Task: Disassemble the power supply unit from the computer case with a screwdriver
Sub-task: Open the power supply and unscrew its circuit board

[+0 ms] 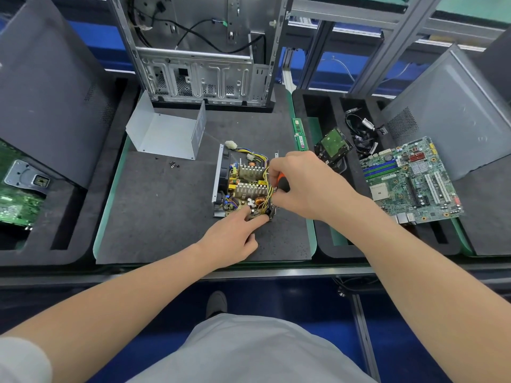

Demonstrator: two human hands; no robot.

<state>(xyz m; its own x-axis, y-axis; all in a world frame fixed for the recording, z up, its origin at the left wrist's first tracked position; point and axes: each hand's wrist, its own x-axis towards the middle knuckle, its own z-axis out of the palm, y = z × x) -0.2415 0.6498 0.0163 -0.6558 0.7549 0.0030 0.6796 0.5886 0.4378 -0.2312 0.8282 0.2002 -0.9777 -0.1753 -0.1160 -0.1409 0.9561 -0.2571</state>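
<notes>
Orange-handled screwdriver [282, 181] is being clenched in the right hand [307, 183] at the opened metal power supply's [243, 183] right edge, seemingly steadied by straight left-hand fingers [244, 217].

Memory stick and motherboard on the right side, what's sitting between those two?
A hard drive, green board up, lies between the memory stick and the motherboard, with black cables just behind it. The head view shows this.
</notes>
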